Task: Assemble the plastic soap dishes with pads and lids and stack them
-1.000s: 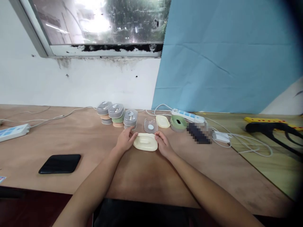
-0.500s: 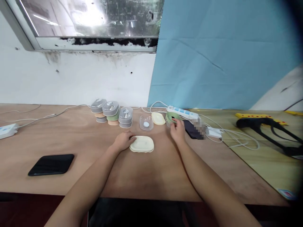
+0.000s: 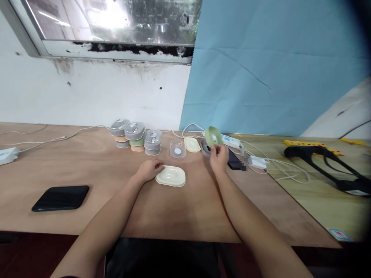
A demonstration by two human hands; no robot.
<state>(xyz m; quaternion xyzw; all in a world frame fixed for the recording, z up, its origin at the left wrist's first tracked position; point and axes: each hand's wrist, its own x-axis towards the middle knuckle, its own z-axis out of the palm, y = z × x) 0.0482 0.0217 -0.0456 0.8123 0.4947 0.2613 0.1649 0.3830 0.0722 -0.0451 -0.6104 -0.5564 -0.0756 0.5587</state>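
My left hand (image 3: 149, 170) rests on the wooden table (image 3: 179, 208), its curled fingers touching the left end of a cream oval dish (image 3: 171, 176). My right hand (image 3: 219, 158) is raised a little above the table and pinches a green oval piece (image 3: 213, 136), held tilted on edge. Under that piece a grey part (image 3: 205, 148) stays on the table. A clear lid with a white disc (image 3: 177, 149) and a second cream piece (image 3: 192, 144) lie just behind the dish.
Several stacked grey-lidded boxes (image 3: 135, 137) stand near the wall. A black phone (image 3: 60, 197) lies front left, a dark phone (image 3: 233, 159) right of my right hand. White power strips (image 3: 228, 140) and cables (image 3: 278, 170) run along the back. A black and yellow tool (image 3: 324, 154) lies far right.
My right hand left the cream dish, reached back right to the green piece, took hold of it and lifted it off the grey part. My left hand stayed at the dish.
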